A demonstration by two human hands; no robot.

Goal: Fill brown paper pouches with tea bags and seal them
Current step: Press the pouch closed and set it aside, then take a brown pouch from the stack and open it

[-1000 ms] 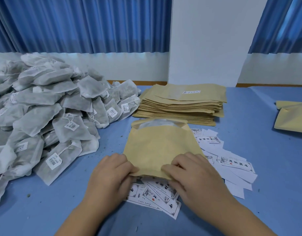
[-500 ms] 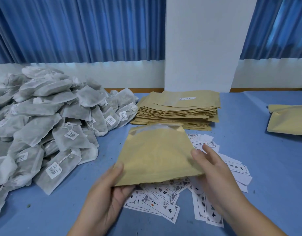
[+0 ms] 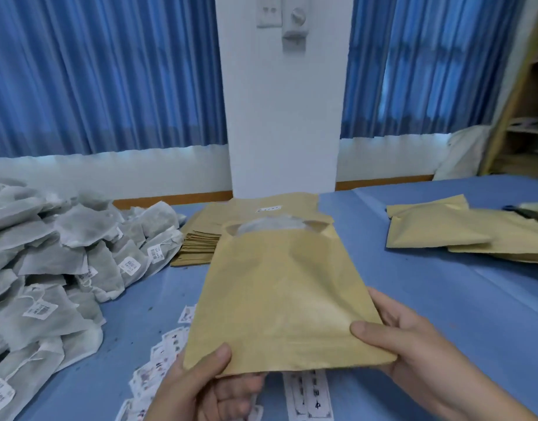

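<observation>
Both hands, left (image 3: 201, 387) and right (image 3: 413, 350), pinch the matte, flat brown paper pouch (image 3: 280, 299) by its bottom corners.

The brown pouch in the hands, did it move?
Yes. The pouch rose off the table; its top now overlaps the pouch stack behind.

Your pouch (image 3: 280, 299) no longer lies flat on the table (image 3: 444, 299). A second ago you pressed its near edge down over the printed labels (image 3: 307, 396) with both hands; now you hold it lifted clear of them, its mouth pointing away from you. Your left hand (image 3: 207, 387) has slid under the near left corner, thumb on top. Your right hand (image 3: 413, 350) has shifted from the side edge to the near right corner, thumb on the front face. Your view has risen too, so the pouch now overlaps the stack of empty pouches (image 3: 198, 241) behind it.
</observation>
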